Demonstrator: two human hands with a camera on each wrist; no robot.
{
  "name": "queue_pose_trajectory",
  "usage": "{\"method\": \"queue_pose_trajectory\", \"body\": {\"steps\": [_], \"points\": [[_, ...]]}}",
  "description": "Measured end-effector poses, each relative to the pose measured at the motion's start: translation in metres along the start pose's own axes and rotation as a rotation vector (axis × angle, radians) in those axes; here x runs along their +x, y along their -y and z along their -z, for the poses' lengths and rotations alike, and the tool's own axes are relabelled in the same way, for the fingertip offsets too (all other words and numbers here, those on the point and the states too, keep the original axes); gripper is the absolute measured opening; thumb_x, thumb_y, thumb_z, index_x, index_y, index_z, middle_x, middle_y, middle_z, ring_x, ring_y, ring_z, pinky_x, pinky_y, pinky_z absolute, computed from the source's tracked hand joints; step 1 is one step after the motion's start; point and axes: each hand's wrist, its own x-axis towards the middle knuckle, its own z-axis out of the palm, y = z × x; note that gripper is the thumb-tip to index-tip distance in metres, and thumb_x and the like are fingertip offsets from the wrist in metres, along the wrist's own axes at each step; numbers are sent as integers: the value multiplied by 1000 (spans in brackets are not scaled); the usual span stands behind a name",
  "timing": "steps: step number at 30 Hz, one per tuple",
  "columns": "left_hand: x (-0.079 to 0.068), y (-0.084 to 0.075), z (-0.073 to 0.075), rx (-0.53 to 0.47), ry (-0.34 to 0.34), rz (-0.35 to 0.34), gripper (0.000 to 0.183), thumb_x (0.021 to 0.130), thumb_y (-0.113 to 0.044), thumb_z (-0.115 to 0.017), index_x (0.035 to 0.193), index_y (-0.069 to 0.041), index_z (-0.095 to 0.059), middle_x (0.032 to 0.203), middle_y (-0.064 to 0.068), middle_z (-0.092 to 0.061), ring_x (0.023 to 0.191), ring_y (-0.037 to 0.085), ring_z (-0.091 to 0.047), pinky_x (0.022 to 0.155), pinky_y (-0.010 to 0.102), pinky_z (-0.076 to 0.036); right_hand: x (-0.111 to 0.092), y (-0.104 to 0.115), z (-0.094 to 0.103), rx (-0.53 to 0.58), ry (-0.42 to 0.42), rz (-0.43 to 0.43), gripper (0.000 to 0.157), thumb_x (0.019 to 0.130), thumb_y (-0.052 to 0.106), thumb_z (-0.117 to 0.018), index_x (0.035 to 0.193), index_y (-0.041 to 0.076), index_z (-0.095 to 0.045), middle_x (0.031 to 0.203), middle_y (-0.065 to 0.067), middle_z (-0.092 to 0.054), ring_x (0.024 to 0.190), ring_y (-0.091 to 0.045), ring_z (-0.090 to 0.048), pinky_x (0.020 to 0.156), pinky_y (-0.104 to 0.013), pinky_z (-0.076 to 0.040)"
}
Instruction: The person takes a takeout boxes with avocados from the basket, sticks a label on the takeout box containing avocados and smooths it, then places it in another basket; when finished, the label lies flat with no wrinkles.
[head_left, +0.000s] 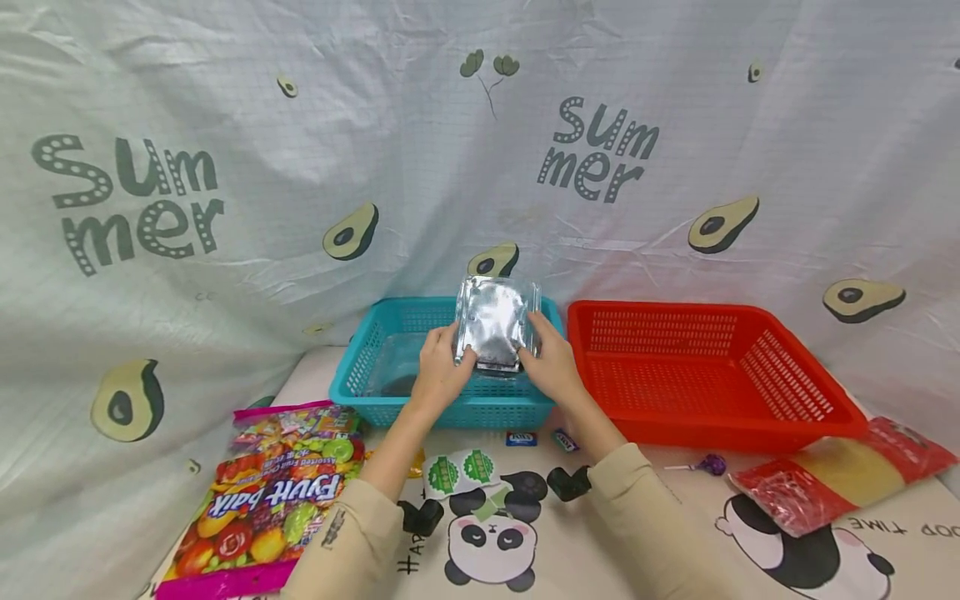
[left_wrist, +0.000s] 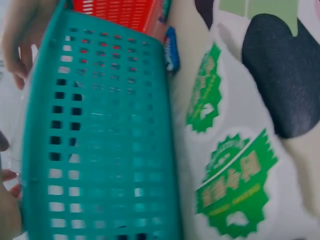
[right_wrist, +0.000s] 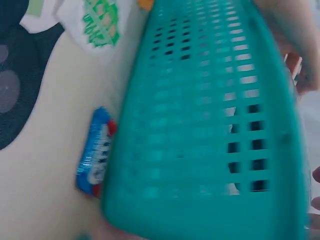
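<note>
Both hands hold a shiny silver-faced clear plastic package [head_left: 495, 321] over the blue-green basket [head_left: 450, 414]. My left hand [head_left: 442, 371] grips its left edge, thumb on the near face. On the opposite edge, my right hand [head_left: 553, 362] has the same kind of grip. Another clear plastic container [head_left: 390, 367] lies inside the basket at the left. The basket's perforated side wall [left_wrist: 110, 135] fills much of the left wrist view and partly hides the hands; in the right wrist view, fingers [right_wrist: 315, 202] show past its rim.
A red basket [head_left: 675, 429] stands to the right. A fruit candy bag [head_left: 262, 500] lies at left. In front are green-and-white wrappers [head_left: 461, 473], a blue wrapped candy [head_left: 521, 438], a dark wrapped candy [head_left: 565, 440], a lollipop [head_left: 711, 464] and a red-and-yellow bag [head_left: 840, 475].
</note>
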Motion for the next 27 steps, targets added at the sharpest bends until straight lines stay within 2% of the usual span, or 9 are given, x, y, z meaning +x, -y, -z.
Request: {"method": "queue_pose_trajectory", "body": {"steps": [2, 6, 9, 11, 16, 19, 21, 24, 27], "points": [[-1, -4, 7, -50, -43, -61, 48, 85, -21, -50, 129, -4, -43, 124, 15, -43, 91, 24, -47, 68, 38, -43, -3, 5, 7, 36, -21, 34, 56, 84, 10, -50, 137, 9, -33, 145, -10, -25, 116, -31, -46, 92, -43, -41], [-6, -23, 25, -91, -100, -189, 45, 84, -17, -52, 126, -3, -47, 126, 14, -44, 89, 23, -51, 72, 38, -46, -12, 18, 25, 66, -63, 113, 54, 85, 9, -52, 136, 10, -34, 143, -9, -27, 114, -29, -48, 89, -40, -43], [-18, -40, 39, -125, -114, -278, 43, 83, -14, -55, 125, -2, -49, 126, 14, -45, 90, 22, -54, 75, 36, -49, -27, 27, 43, 37, -96, 185, 52, 85, 9, -54, 135, 9, -37, 141, -10, -32, 110, -28, -51, 87, -40, -45], [-32, -51, 46, -160, -100, -318, 43, 82, -12, -57, 124, -1, -50, 126, 14, -46, 89, 21, -56, 76, 33, -50, -43, 32, 56, 14, -102, 220, 52, 84, 9, -55, 134, 9, -39, 139, -9, -35, 109, -28, -51, 86, -40, -45], [-84, -67, 56, -231, 21, -356, 49, 80, -11, -63, 125, -1, -49, 128, 10, -44, 89, 15, -58, 77, 26, -50, -98, 36, 81, -44, -59, 277, 54, 81, 5, -60, 132, 9, -43, 134, -7, -40, 108, -24, -51, 80, -37, -49], [-119, -69, 59, -257, 128, -350, 52, 79, -15, -65, 127, -4, -47, 130, 8, -42, 87, 10, -59, 76, 24, -50, -134, 34, 87, -81, -23, 280, 56, 79, 4, -63, 131, 11, -44, 132, -5, -42, 101, -16, -54, 78, -31, -50], [-139, -67, 59, -282, 191, -372, 52, 80, -17, -65, 127, -3, -47, 130, 9, -41, 84, 9, -60, 73, 23, -50, -156, 30, 88, -96, -10, 286, 57, 78, 2, -64, 130, 11, -45, 131, -4, -43, 92, -9, -56, 75, -27, -50], [-162, -61, 56, -310, 278, -428, 51, 82, -19, -63, 127, -2, -46, 129, 13, -41, 83, 8, -61, 71, 20, -50, -181, 18, 82, -106, -18, 335, 59, 73, -1, -67, 127, 7, -48, 126, -8, -46, 84, -3, -56, 72, -22, -48], [-174, -52, 51, -345, 365, -414, 50, 84, -20, -61, 128, -2, -45, 130, 17, -39, 87, 8, -60, 72, 20, -50, -195, 4, 72, -79, -17, 364, 58, 69, -3, -69, 124, 2, -50, 121, -11, -49, 84, -3, -54, 66, -18, -47]]}}
